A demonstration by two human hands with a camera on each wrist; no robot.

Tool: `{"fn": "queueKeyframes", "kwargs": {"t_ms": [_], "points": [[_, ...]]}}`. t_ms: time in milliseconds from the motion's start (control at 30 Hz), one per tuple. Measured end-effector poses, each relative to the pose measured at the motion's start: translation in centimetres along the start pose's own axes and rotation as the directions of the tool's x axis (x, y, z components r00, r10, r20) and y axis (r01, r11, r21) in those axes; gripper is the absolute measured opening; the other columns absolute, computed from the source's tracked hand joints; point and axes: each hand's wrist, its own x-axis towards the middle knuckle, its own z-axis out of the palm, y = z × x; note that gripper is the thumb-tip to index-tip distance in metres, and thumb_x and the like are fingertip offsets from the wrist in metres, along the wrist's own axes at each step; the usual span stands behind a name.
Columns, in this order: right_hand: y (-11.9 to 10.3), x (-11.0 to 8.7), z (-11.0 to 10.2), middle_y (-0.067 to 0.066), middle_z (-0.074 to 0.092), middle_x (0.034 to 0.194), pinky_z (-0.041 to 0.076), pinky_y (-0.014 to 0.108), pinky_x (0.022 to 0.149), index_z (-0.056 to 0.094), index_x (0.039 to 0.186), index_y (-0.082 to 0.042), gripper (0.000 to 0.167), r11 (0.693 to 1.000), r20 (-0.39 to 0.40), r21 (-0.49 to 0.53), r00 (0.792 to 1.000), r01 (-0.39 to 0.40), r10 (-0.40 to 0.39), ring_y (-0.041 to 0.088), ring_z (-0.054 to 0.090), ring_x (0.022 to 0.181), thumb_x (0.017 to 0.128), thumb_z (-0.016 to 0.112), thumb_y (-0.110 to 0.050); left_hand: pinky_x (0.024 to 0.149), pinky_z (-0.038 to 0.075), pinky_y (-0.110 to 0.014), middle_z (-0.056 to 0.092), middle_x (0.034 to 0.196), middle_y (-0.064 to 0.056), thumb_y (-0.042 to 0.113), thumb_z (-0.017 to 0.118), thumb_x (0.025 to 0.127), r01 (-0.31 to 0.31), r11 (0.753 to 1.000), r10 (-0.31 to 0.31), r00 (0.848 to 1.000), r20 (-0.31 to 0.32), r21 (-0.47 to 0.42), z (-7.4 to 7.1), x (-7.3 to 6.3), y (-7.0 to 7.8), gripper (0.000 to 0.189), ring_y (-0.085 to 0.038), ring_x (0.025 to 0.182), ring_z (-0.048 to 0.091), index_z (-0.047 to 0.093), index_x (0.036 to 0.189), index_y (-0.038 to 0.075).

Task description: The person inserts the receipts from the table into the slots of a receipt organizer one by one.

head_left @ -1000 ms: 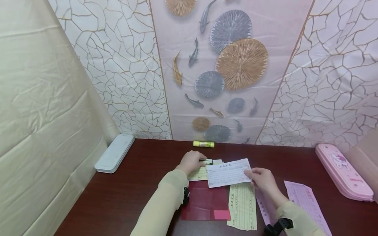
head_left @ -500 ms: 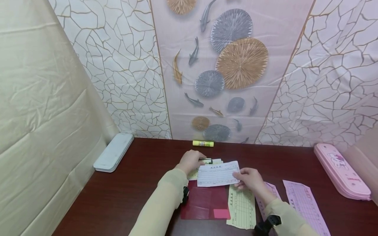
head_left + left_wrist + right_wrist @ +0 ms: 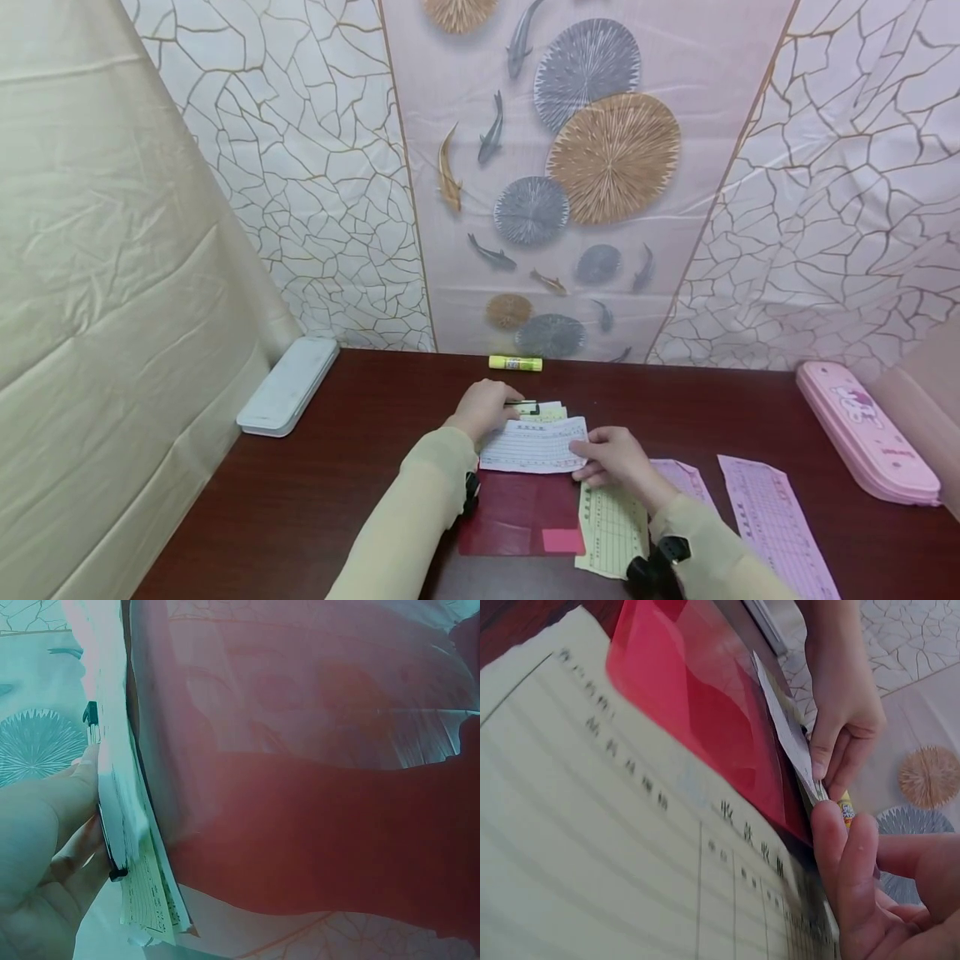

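In the head view, my left hand (image 3: 483,408) pinches a black binder clip (image 3: 534,409) at the top of a small stack of papers. Pale yellow printed slips (image 3: 555,412) show beneath a white receipt slip (image 3: 532,446). Thumb and fingers of my right hand (image 3: 617,457) pinch that white slip by its right edge, and it overlaps the stack. Its left end reaches my left hand. A translucent red folder (image 3: 517,508) lies just below the papers. The left wrist view shows the papers edge-on, with the clip (image 3: 116,874) across them beside my fingers.
A loose yellow receipt slip (image 3: 611,525) lies right of the folder, partly under my right arm. Pink slips (image 3: 776,517) are farther right. A yellow glue stick (image 3: 515,363) sits at the back, a white case (image 3: 290,387) at left and a pink case (image 3: 866,429) at right.
My right hand has moved left with the white receipt slip, bringing it over the yellow slips and up to the left hand. The left hand has stayed at the clip.
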Motion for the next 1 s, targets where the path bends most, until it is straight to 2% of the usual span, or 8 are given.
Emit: {"fn": "queueKeyframes", "kwargs": {"t_ms": [400, 667, 1000], "points": [[-0.7, 0.7, 1.8, 0.006, 0.057, 0.053, 0.05, 0.023, 0.043, 0.061, 0.089, 0.005, 0.022, 0.998, 0.002, -0.064, 1.0, 0.004, -0.004, 0.01, 0.056, 0.043, 0.088, 0.067, -0.017, 0.09, 0.051, -0.031, 0.069, 0.111, 0.008, 0.03, 0.07, 0.087, -0.004, 1.0, 0.004, 1.0, 0.0, -0.006, -0.1, -0.1, -0.1, 0.029, -0.014, 0.105, 0.063, 0.071, 0.115, 0.024], [-1.1, 1.0, 2.5, 0.003, 0.053, 0.049, 0.043, 0.019, 0.04, 0.056, 0.075, -0.002, 0.025, 0.997, -0.034, -0.075, 0.999, -0.005, 0.002, 0.008, 0.05, 0.04, 0.087, 0.068, -0.02, 0.09, 0.051, -0.03, 0.07, 0.11, 0.008, 0.029, 0.069, 0.087, -0.02, 1.0, 0.02, 1.0, -0.014, -0.001, -0.2, -0.2, 0.1, 0.028, -0.014, 0.105, 0.063, 0.071, 0.115, 0.024], [-1.2, 1.9, 3.1, 0.002, 0.055, 0.052, 0.037, 0.017, 0.038, 0.062, 0.087, 0.003, 0.021, 0.99, -0.062, -0.138, 0.998, -0.026, 0.018, 0.007, 0.045, 0.038, 0.087, 0.067, -0.018, 0.089, 0.052, -0.03, 0.07, 0.109, 0.007, 0.028, 0.07, 0.087, -0.007, 1.0, 0.007, 1.0, -0.012, -0.015, -0.3, -0.2, 0.1, 0.027, -0.014, 0.104, 0.063, 0.072, 0.114, 0.023]]}}
